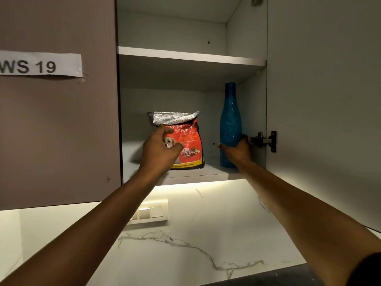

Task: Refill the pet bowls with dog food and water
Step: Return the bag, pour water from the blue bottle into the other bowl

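Observation:
A red bag of puppy food (188, 141) with a folded silver top stands upright on the lower shelf (208, 172) of an open wall cupboard. My left hand (159, 150) is in front of the bag with fingers and thumb curled at its left front; whether it grips is unclear. To the right stands a tall blue bottle (230, 120). My right hand (237, 150) is wrapped around its lower part. No pet bowls are in view.
The cupboard's right door (323, 100) hangs open, its hinge (266, 140) just right of the bottle. The left door (57, 120) is closed and carries a "WS 19" label. The upper shelf (189, 55) holds nothing visible. Below are a marble backsplash and a switch plate (150, 212).

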